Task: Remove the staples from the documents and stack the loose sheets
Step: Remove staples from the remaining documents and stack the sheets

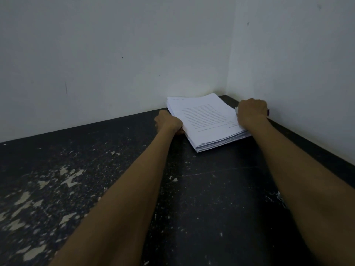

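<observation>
So, one paper stack [203, 120] sits in the far right corner of the table [115, 189]. Its long axis runs roughly away from me toward the wall, skewed a bit. The hands flank its long sides. Left hand [167, 122] is curled at the left edge, fingertips seemingly tucked under. Right hand [252, 112] is fisted on the right edge around a small tool [268, 112], can't tell what. Neither's nearer, both touch. One little heap of what look like loose staples [279, 196] by the right forearm.

Dim corner: two scuffed white walls [115, 54], dark speckled tabletop [201, 198] w/ chipped pale patches.
</observation>
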